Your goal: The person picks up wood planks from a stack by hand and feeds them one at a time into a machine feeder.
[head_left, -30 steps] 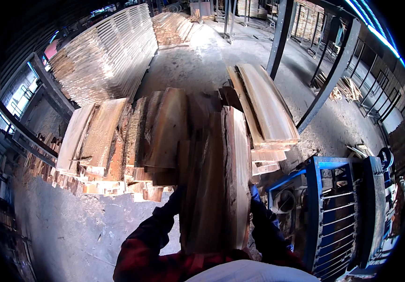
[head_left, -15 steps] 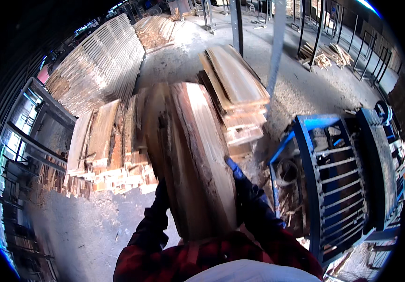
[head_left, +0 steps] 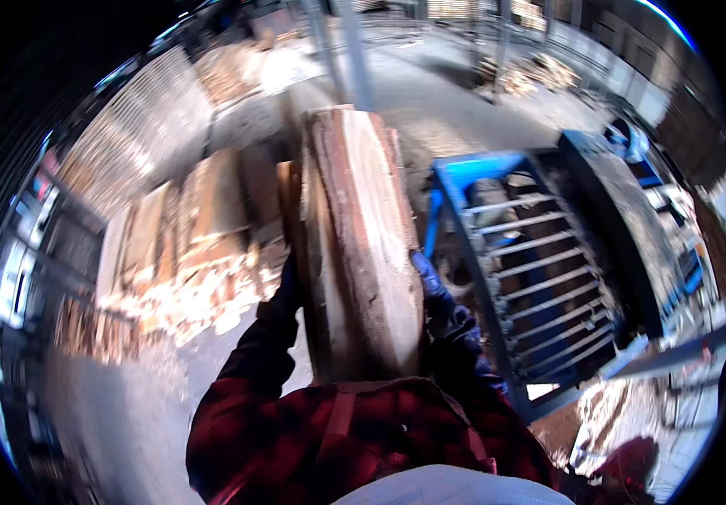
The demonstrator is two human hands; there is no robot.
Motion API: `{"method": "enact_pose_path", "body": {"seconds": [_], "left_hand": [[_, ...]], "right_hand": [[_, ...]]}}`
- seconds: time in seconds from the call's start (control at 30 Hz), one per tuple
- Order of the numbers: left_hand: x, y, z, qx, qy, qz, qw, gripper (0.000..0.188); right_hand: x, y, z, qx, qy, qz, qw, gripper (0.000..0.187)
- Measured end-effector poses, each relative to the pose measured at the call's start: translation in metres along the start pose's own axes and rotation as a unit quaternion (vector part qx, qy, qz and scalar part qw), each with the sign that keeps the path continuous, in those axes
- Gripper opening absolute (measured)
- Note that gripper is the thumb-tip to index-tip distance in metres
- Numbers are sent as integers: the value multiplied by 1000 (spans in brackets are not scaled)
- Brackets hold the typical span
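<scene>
I carry a bundle of rough wooden boards with bark along some edges, lengthwise away from my chest. My left hand, in a dark glove, grips the left side of the bundle. On the opposite side my right hand, in a blue glove, is pressed against the boards' edge. The fingers under the bundle are hidden on both hands. Just right of my right hand stands a blue metal frame with a row of rollers.
A low stack of boards lies to the left, with a tall slatted stack behind it. Blue posts rise beyond the bundle. Loose sticks lie far right. A long dark beam runs beside the rollers.
My view has turned right, so the roller frame sits nearer the middle and the stacks have shifted left. The boards have come along in both hands, which keep their hold.
</scene>
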State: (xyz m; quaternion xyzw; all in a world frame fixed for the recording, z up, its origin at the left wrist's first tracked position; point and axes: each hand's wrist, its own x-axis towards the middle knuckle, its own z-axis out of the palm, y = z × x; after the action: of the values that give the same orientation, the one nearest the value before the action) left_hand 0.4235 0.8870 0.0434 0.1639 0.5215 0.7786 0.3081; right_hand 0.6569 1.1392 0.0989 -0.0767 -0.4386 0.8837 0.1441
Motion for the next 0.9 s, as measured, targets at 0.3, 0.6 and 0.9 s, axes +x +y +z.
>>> {"method": "enact_pose_path", "body": {"seconds": [0.3,0.6,0.9], "left_hand": [[225,-68,263,-44,-259,-165,951,51],[397,-44,634,42,-536,-204,818,45],[341,-93,881,328,-617,153,699,68]], "right_hand": [[-6,-127,-172,29,234,-219,947,57],[-25,-326,-279,150,384,-393,822,61],[-65,-410,-377,-446,719,-108,522,92]]}}
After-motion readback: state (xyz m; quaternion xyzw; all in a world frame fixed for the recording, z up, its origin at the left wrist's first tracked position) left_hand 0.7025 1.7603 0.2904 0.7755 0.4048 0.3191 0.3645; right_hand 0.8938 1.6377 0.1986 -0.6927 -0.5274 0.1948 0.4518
